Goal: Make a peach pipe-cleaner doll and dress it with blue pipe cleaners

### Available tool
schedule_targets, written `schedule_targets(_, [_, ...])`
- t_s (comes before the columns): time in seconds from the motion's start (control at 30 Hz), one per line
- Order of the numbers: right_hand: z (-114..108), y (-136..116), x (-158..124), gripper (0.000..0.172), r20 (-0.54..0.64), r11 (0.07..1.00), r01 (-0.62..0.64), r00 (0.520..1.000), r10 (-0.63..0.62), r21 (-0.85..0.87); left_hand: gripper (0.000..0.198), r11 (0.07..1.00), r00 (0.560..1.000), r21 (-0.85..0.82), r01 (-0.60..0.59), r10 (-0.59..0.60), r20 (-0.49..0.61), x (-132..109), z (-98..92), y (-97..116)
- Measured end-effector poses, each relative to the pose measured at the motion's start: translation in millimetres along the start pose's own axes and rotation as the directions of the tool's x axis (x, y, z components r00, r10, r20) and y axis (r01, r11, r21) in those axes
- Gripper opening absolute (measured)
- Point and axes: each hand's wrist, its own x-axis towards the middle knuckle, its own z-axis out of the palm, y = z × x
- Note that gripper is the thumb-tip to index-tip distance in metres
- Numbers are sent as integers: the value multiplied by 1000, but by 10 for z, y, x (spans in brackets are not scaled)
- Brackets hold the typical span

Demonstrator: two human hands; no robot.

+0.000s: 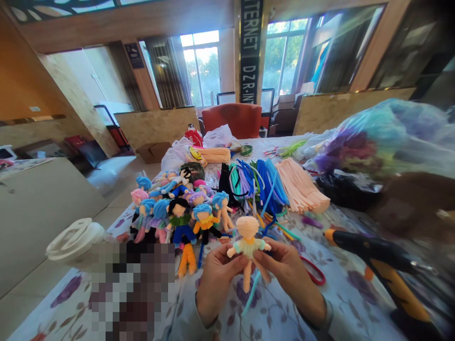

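Peach chenille doll (248, 242) in mint top, pinched upright between closed fingers of left hand (216, 277) and right hand (284, 269).

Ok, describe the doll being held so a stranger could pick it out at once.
On the table with the flowered cloth, find the crowd of small fuzzy dolls. Just in front of them, the left hand and right hand hold one doll. It alone has a bare peach head, while its neighbours have blue, pink or black hair.
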Motion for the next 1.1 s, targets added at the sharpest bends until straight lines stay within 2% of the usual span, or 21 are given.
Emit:
schedule_targets(0.27, [29, -60, -15, 29, -16, 1000, 13, 1000, -13, 3, 21, 1000, 999, 6, 2, -2, 39, 15, -12, -17])
schedule_targets(0.67, [14, -26, -19, 26, -3, 999, 20, 1000, -20, -30, 20, 1000, 999, 9, 13, -13, 42, 1, -4, -3])
schedule_targets(0.8, [14, -8, -5, 25, -38, 999, 18, 999, -20, -49, 22, 1000, 1000, -7, 2, -2, 29, 10, -8, -23])
schedule_targets(0.97, [-16, -18, 11, 27, 7, 995, 72, 997, -72, -75, 21, 1000, 1000, -14, 11, -11, 7, 24, -7, -17])
schedule_targets(1.03, [-45, -20, 16, 24, 7, 989, 113, 994, -113, -100, 18, 998, 999, -53, 22, -24, -28, 29, -4, 4])
schedule_targets(1.1, [-73, -10, 20, 18, -31, 989, 102, 994, -105, -106, 16, 995, 998, -92, 31, -36, -57, 34, -8, 24])
